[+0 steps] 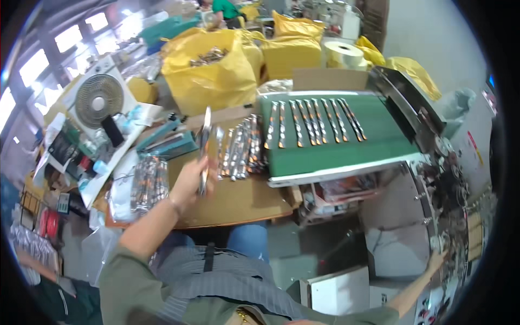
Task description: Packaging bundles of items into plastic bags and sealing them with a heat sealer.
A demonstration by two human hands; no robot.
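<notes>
My left hand [189,183] is closed round a few slim foil packets [206,125], held upright above the brown tabletop [238,201]. Just right of it, a row of similar silver, black and orange packets [238,149] lies on the table. A green conveyor belt [325,154] carries several more packets [311,122], spaced side by side. Far out to the right, my right hand [436,261] reaches the side of the machine [441,206]. Its fingers are too small and mixed with the machine parts to make out.
A clear bag of packets [149,184] lies at the table's left. Beyond it stand a white fan [98,100] and a cluttered white board [108,168]. An open yellow sack [211,81] stands behind the table. A person in green [225,10] is at the back.
</notes>
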